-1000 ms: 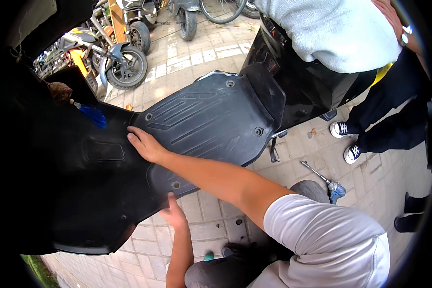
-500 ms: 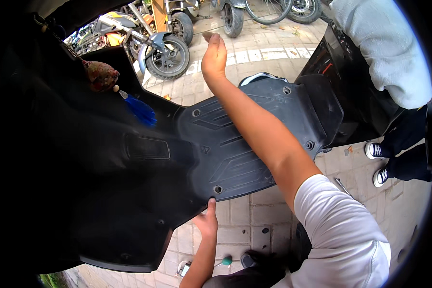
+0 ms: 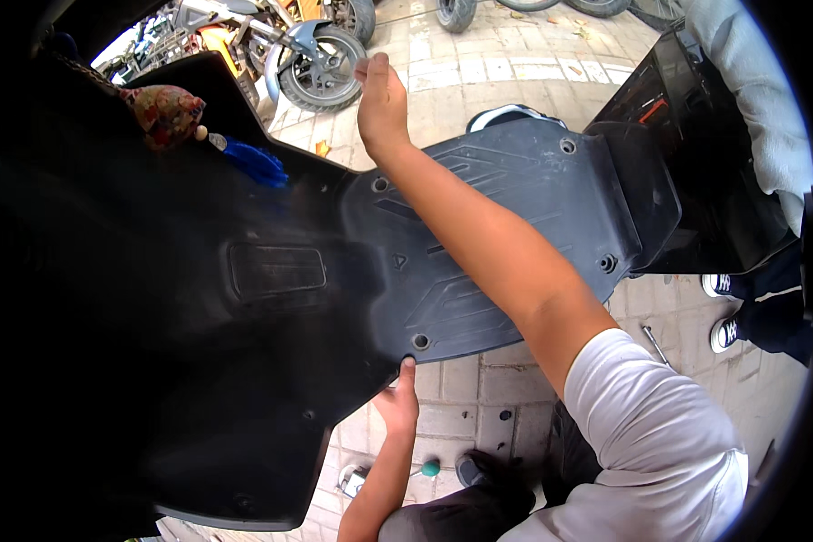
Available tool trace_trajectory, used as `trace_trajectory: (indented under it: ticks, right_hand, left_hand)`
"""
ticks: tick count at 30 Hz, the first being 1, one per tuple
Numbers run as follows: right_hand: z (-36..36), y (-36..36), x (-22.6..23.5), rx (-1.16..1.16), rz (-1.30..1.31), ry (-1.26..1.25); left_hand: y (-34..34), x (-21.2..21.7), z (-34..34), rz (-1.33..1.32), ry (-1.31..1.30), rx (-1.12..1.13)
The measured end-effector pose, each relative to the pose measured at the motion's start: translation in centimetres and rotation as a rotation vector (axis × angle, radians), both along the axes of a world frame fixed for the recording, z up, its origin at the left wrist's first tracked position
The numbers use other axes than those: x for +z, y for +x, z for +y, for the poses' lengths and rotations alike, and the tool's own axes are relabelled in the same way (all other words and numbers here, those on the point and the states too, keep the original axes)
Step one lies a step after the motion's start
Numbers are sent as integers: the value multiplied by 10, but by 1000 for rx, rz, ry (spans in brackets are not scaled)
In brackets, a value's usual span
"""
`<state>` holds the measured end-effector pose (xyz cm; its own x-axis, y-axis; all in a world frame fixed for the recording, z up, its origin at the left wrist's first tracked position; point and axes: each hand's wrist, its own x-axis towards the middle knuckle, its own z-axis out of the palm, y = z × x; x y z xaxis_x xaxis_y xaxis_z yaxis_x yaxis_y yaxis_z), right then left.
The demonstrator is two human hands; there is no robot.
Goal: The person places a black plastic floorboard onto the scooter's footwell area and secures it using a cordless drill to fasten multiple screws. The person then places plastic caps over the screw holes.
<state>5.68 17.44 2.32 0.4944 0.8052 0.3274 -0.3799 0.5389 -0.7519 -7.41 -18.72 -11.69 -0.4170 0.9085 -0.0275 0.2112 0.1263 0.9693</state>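
A dark scooter floorboard (image 3: 479, 226) lies between the black front leg shield (image 3: 181, 361) and the glossy black seat base (image 3: 677, 190). Under its near edge, my left hand (image 3: 401, 406) has its thumb up against the rim; the other fingers are mostly hidden below the panel. My right arm reaches across the board, and my right hand (image 3: 384, 107) is raised beyond its far edge with fingers stretched out, holding nothing. Screw holes, such as the near-left hole (image 3: 420, 341), show in the board's corners.
A patterned charm with a blue tassel (image 3: 255, 163) hangs by the leg shield. Parked two-wheelers, including a motorcycle wheel (image 3: 321, 72), stand beyond. Another person's pale sleeve (image 3: 741, 81) and sneakers (image 3: 723, 334) are at right. A metal tool (image 3: 656, 345) and green-handled tool (image 3: 431, 468) lie on paving.
My right hand has shifted left and come closer to the board's far edge. My left hand keeps its place at the near rim. The whole view has moved slightly.
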Motion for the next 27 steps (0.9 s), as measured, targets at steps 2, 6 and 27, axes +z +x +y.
trace_trajectory:
  ticks: [2,6,27]
  right_hand:
    - [-42,-3,-3,25,-11,-4]
    - [-154,-3,-20,48,46,105]
    - [-215,138,95,-325,-1083,324]
  left_hand:
    - [-3,-4,-2,1,-36,-6]
    - [-9,-10,-2,-7,-49,-51]
    - [42,82,11,68,-176,-956]
